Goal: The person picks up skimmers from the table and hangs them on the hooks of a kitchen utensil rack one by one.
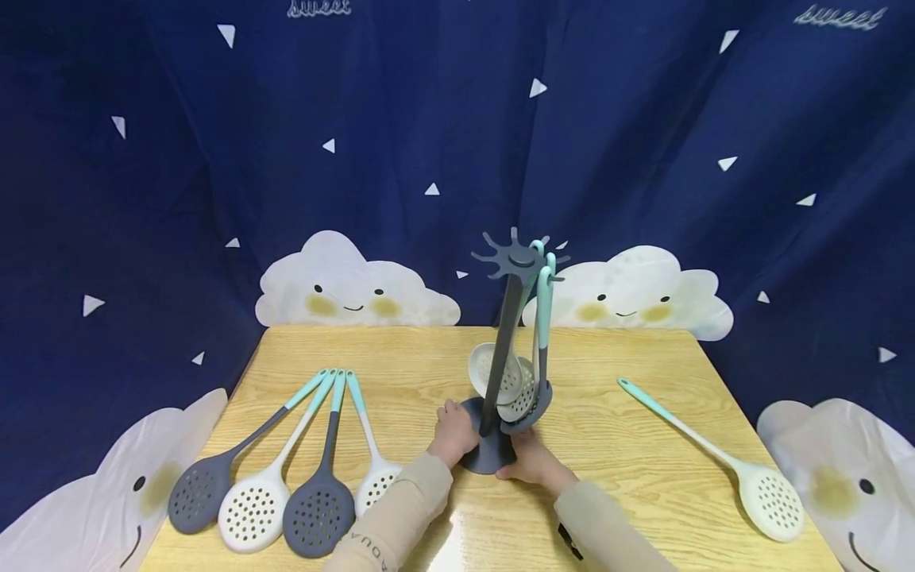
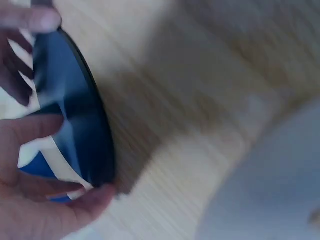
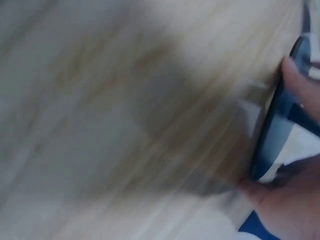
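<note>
A dark grey utensil stand [image 1: 503, 349] with a round base and a crown of hooks is near the middle of the table, its pole leaning slightly. My left hand [image 1: 455, 433] grips the left side of the base, and my right hand [image 1: 534, 461] holds its right front edge. Both wrist views show fingers at the dark base [image 2: 85, 110] rim. From the hooks hang a light slotted spoon [image 1: 493, 369], a grey perforated skimmer [image 1: 522, 401] and a dark ladle [image 1: 546, 397], all with turquoise handle ends; they partly overlap.
Several perforated turners lie fanned on the left, among them a dark one [image 1: 318, 512] and a white one [image 1: 253, 508]; my left sleeve partly covers another white turner [image 1: 377, 481]. One white skimmer [image 1: 770, 500] lies at the right. A dark blue curtain [image 1: 400, 95] hangs behind the wooden table [image 1: 608, 429].
</note>
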Action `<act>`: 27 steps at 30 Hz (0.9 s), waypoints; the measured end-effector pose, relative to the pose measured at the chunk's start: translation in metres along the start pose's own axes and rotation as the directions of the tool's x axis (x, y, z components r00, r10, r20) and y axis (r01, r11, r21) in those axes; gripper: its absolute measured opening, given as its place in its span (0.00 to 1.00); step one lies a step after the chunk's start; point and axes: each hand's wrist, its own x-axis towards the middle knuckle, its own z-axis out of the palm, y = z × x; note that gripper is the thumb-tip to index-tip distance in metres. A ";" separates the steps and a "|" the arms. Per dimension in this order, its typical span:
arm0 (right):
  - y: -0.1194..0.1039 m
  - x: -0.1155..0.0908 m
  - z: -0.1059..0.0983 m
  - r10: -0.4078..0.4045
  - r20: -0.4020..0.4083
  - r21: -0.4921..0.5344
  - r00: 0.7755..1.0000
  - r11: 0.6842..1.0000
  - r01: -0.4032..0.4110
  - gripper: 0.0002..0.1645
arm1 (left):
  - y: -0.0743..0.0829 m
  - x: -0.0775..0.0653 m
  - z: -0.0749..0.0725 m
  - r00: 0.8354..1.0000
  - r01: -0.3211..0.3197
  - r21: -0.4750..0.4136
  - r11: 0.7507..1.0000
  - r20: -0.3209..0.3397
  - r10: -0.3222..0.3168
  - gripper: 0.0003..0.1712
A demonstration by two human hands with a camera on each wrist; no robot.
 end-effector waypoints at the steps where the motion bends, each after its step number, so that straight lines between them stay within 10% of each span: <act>1: -0.002 -0.001 0.003 0.005 -0.026 -0.004 1.000 1.000 -0.005 0.61 | -0.003 0.003 -0.002 1.000 -0.019 -0.009 1.000 0.019 0.019 0.32; 10: -0.033 -0.003 0.027 0.132 -0.255 0.023 0.958 0.991 -0.131 0.65 | -0.020 0.021 -0.016 0.971 -0.166 0.001 0.986 0.177 0.163 0.38; 27: -0.051 0.004 0.038 0.296 -0.263 -0.056 0.918 0.945 -0.321 0.65 | -0.013 0.029 -0.018 0.959 -0.161 0.009 0.987 0.239 0.154 0.33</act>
